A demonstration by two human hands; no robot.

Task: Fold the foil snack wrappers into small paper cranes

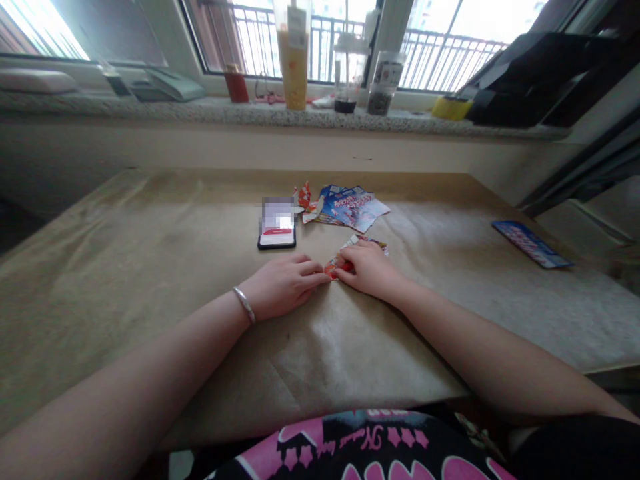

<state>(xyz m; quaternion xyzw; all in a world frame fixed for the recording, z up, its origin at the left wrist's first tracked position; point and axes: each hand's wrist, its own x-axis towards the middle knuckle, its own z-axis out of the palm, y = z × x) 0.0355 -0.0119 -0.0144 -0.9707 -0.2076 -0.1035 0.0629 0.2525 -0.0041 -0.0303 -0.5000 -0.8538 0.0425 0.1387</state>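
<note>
A small piece of colourful printed paper [332,267], partly folded, lies on the table under my fingers. My right hand [373,270] covers much of it, its fingers bent and pressing down on the paper. At the paper's left corner, the fingertips of my left hand [285,283] are held together on its edge. Both palms rest low over the table, the hands close but apart. Just beyond them lie a phone [277,237] with a lit screen, a red-and-white folded paper figure [304,195], and a fanned stack of blue printed leaflets [353,207].
Another blue leaflet [531,245] lies at the right of the covered table [200,200]. On the stone windowsill [175,110] stand a tall orange-filled container [294,67], a red jar [236,84], clear cups [383,83], a yellow object [451,108] and a black bag [530,80].
</note>
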